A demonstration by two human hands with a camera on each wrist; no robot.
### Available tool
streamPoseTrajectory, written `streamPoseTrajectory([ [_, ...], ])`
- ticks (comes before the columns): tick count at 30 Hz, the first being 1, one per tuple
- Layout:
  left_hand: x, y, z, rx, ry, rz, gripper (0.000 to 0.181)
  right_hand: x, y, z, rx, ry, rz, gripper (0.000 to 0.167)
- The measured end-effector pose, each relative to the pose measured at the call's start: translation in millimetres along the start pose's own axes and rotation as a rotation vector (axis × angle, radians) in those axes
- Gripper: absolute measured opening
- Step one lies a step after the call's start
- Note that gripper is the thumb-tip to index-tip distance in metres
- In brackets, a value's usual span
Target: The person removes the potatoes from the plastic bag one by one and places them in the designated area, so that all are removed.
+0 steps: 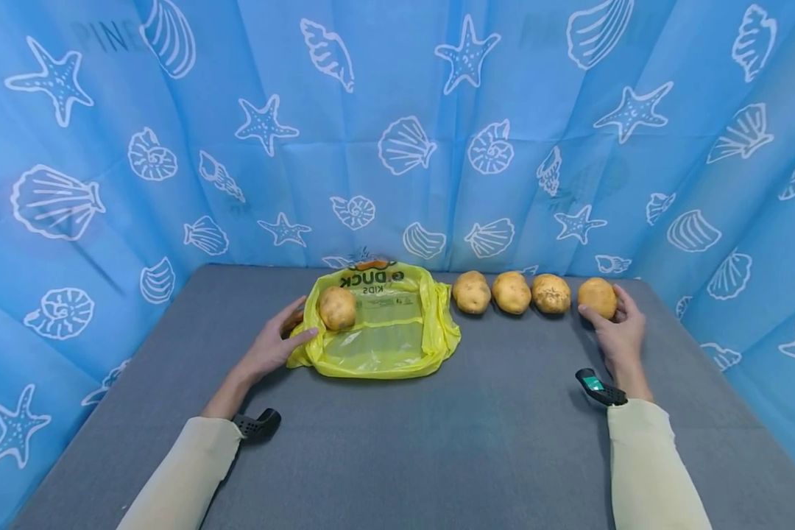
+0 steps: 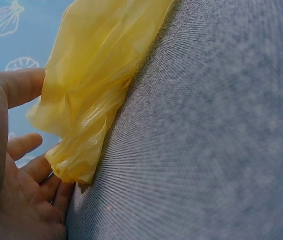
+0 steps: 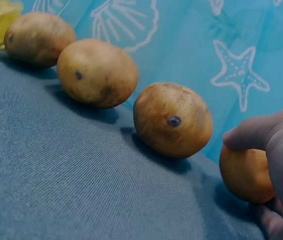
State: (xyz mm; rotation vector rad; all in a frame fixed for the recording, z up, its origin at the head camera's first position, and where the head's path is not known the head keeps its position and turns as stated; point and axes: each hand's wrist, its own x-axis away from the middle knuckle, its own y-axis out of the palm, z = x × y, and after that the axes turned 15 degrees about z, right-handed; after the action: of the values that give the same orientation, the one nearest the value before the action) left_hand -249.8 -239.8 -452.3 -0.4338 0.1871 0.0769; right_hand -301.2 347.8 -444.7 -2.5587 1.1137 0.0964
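Note:
A yellow plastic bag (image 1: 377, 372) lies spread with its mouth wide at the table's back left, and one potato (image 1: 337, 308) sits inside its left part. At the bag's left edge is my left hand (image 1: 274, 342), thumb touching the yellow plastic (image 2: 91, 75) and fingers loosely spread beside it. My right hand (image 1: 619, 327) holds a potato (image 1: 596, 297) at the right end of a row, thumb on the near side and fingers round its right side. In the right wrist view the thumb covers part of this potato (image 3: 246, 172).
Three potatoes stand in line between the bag and my right hand: a left one (image 1: 472, 292), a middle one (image 1: 511, 293) and a right one (image 1: 551, 294). A blue curtain (image 1: 371, 169) with white shells hangs behind the grey table (image 1: 437, 456).

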Motion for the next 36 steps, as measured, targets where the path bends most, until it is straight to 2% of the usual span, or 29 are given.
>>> streamPoseTrajectory([
  [4, 0.4, 0.2, 1.2, 0.001, 0.0, 0.0, 0.078, 1.9, 2.4, 3.2, 0.024, -0.054, 0.037, 0.078],
  [9, 0.8, -0.1, 2.4, -0.003, -0.007, 0.0, 0.078, 4.0, 4.7, 4.1, 0.025, -0.056, 0.056, 0.076],
  [18, -0.7, -0.6, -1.0, 0.006, -0.002, -0.003, 0.077, 7.0, 4.7, 4.6, 0.071, -0.097, 0.031, 0.076],
  [27, 1.4, -0.2, 2.8, -0.014, -0.013, 0.0, 0.079, 6.8, 5.3, 7.4, 0.093, -0.139, 0.023, 0.073],
  [36, 1.1, 0.2, 2.6, -0.012, -0.007, -0.003, 0.079, 7.0, 5.1, 6.3, 0.096, -0.126, 0.022, 0.072],
])
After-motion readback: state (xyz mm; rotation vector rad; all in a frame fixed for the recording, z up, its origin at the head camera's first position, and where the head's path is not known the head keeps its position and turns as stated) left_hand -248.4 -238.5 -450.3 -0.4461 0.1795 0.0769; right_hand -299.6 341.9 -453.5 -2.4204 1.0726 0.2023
